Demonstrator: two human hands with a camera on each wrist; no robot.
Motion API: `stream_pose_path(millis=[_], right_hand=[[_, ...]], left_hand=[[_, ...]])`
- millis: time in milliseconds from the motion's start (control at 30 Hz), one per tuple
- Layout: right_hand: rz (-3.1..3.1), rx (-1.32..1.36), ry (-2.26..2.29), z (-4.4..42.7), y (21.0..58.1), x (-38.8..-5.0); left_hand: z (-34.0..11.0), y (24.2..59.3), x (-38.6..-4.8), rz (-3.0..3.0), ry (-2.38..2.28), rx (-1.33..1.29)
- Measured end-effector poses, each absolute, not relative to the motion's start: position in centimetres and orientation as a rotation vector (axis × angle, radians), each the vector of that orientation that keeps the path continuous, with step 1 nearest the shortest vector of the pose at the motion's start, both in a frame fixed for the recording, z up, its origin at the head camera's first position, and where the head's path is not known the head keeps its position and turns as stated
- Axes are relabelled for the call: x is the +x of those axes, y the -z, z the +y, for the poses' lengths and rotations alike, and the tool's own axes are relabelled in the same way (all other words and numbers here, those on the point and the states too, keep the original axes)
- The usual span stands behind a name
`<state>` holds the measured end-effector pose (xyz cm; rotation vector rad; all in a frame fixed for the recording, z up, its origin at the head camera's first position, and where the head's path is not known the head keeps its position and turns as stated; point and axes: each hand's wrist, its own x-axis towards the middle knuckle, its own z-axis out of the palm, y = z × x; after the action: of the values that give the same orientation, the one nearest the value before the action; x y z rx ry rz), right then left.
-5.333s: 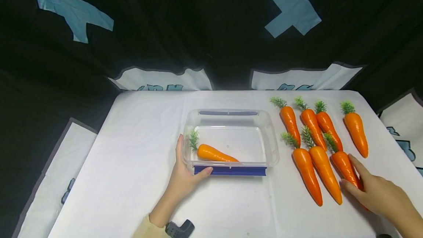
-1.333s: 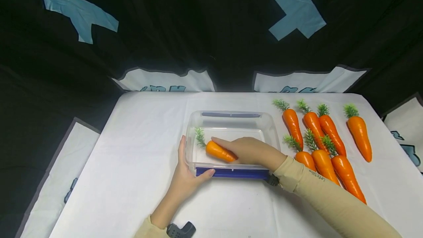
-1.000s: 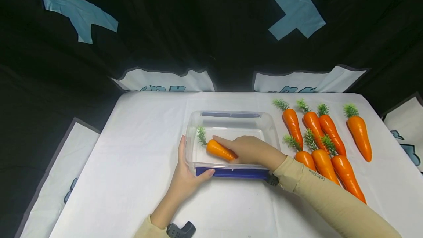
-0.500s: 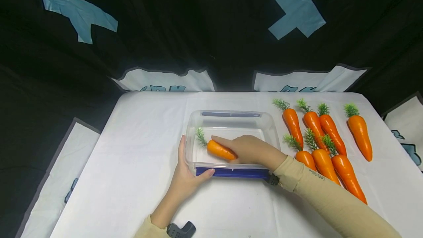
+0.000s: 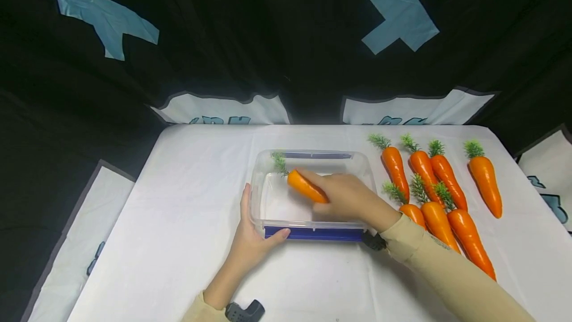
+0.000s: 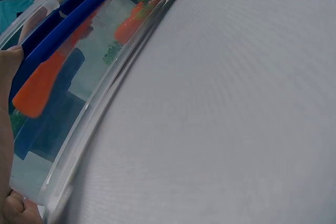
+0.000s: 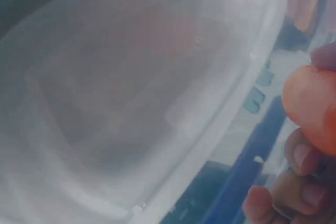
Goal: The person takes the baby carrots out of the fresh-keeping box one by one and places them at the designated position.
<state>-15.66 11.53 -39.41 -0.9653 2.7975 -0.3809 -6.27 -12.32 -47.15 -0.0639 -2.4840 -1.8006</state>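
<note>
In the head view, an orange carrot [image 5: 306, 185] with green frilly leaves is in my right hand [image 5: 350, 195], over a clear plastic container [image 5: 277, 207]. Thumb and fingers grip its narrow end; the leafy top points up and left. The tip is hidden in my hand. My left hand [image 5: 250, 242] holds the container's near left corner, thumb on the blue clasp [image 5: 319, 233] and fingers along the side. The left wrist view shows the thumb over the rim and fingertips [image 6: 23, 208] by the base. In the right wrist view, fingers curl beneath the carrot [image 7: 310, 103].
Several more carrots lie on the table to the right of the container, in two rows, with one carrot [image 5: 485, 185] apart at the far right. A white cloth [image 5: 201, 173] covers the table. Dark curtains [image 5: 268, 43] hang behind it.
My right hand has come from the carrots on the right to the one in the container. Since half a second ago, that carrot has risen and moved away from the near wall. The left hand stays put.
</note>
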Motion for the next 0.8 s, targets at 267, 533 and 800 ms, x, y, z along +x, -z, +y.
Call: stream_pose_path(millis=[267, 533, 800], right_hand=[[2.861, -0.886, 0.393, 13.1, 37.5, -15.2], [2.944, -0.810, 0.395, 14.9, 35.2, -14.4], [3.002, -0.663, 0.450, 17.6, 33.7, -13.3]], left_hand=[[-12.2, 47.1, -6.2, -2.487, 1.794, -0.055], [-12.2, 47.2, -6.2, -2.480, 1.812, -0.053], [-12.1, 47.1, -6.2, -2.466, 1.815, -0.061]])
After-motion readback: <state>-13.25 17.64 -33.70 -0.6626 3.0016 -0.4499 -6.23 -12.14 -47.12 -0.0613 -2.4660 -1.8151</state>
